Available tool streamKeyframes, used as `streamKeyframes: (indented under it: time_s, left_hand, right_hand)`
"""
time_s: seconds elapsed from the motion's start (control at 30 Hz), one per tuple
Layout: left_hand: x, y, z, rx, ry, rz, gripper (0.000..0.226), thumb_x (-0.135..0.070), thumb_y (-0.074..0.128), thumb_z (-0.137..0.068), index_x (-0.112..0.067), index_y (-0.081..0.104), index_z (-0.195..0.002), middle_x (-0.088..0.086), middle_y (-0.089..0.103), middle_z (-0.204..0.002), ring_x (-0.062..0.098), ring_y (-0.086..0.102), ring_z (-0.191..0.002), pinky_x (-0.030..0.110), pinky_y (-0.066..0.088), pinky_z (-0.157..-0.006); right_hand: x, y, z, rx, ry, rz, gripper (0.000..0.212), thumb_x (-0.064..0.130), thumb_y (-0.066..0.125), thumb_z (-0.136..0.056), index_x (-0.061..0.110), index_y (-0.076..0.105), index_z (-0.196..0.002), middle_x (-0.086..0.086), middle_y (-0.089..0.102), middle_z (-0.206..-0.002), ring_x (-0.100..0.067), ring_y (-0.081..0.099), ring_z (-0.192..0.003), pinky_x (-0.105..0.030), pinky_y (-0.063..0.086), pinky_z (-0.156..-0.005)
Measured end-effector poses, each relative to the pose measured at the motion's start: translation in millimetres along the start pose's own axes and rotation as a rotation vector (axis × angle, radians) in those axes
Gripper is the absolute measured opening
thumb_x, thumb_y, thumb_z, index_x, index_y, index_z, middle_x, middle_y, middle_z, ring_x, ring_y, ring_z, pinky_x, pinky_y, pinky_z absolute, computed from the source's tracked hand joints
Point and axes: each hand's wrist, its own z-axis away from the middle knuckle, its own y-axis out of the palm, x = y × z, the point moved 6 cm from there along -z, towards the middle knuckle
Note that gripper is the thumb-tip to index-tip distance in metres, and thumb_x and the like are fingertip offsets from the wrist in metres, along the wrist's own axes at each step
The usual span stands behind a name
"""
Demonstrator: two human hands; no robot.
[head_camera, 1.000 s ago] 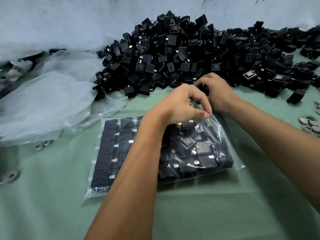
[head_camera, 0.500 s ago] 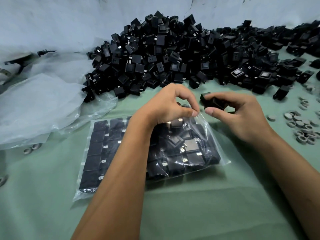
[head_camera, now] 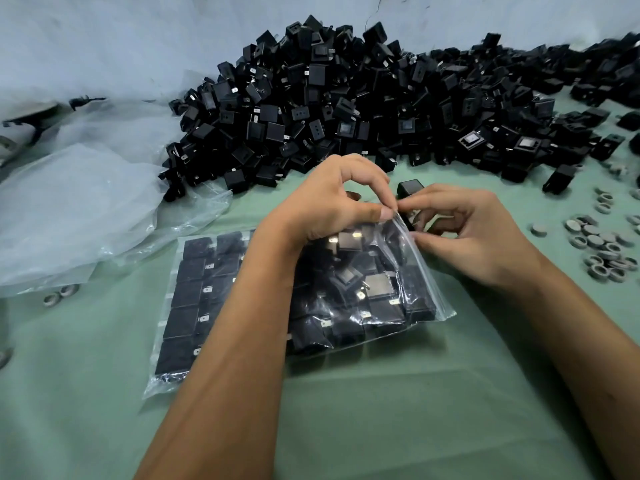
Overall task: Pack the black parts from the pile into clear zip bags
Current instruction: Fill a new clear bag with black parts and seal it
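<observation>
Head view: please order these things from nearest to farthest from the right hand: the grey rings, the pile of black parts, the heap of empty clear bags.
From the right hand:
1. Grey rings, on the cloth just to its right.
2. Pile of black parts, behind it against the wall.
3. Heap of empty clear bags, far left, beyond the left hand.

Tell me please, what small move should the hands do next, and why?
Probably slide the black part held by the right hand into the bag's mouth. The left hand pinches the top edge of the clear zip bag right beside it, and the part is still outside.
</observation>
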Motion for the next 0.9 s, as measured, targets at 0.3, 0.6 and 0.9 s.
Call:
streamKeyframes:
  time_s: [0.3, 0.6, 0.9]
  left_hand:
    - [-2, -1, 1, 0.009, 0.012, 0.016, 0.014, -0.010, 0.085, -0.080, -0.022, 0.079, -0.082, 0.001, 0.067, -0.116, 0.004, 0.060, -0.115, 0.031, 0.052, -0.095]
    - [-1, 0, -1, 0.002, 0.015, 0.005, 0.009, -0.009, 0.085, -0.080, -0.014, 0.080, -0.084, -0.001, 0.069, -0.112, 0.004, 0.060, -0.113, 0.029, 0.052, -0.094]
    - [1, 1, 0, -0.004, 0.004, 0.032, 0.011, -0.011, 0.086, -0.079, -0.019, 0.080, -0.082, -0.003, 0.068, -0.112, 0.005, 0.061, -0.112, 0.030, 0.053, -0.093]
  right_hand:
    - [-2, 16, 2, 0.049, 0.088, -0.340, 0.042, 0.010, 0.085, -0.072, -0.001, 0.070, -0.109, -0.012, 0.079, -0.100, -0.027, 0.075, -0.088, -0.035, 0.060, -0.088]
    - [4, 16, 1, 0.091, 0.059, 0.142, 0.016, 0.030, 0.076, -0.088, 0.027, 0.082, -0.102, 0.006, 0.064, -0.118, -0.023, 0.046, -0.117, -0.036, 0.036, -0.102]
    - [-10, -4, -2, -0.230, 0.093, 0.212, 0.026, 0.002, 0.062, -0.098, 0.020, 0.079, -0.094, -0.001, 0.069, -0.113, -0.025, 0.055, -0.120, -0.041, 0.038, -0.108]
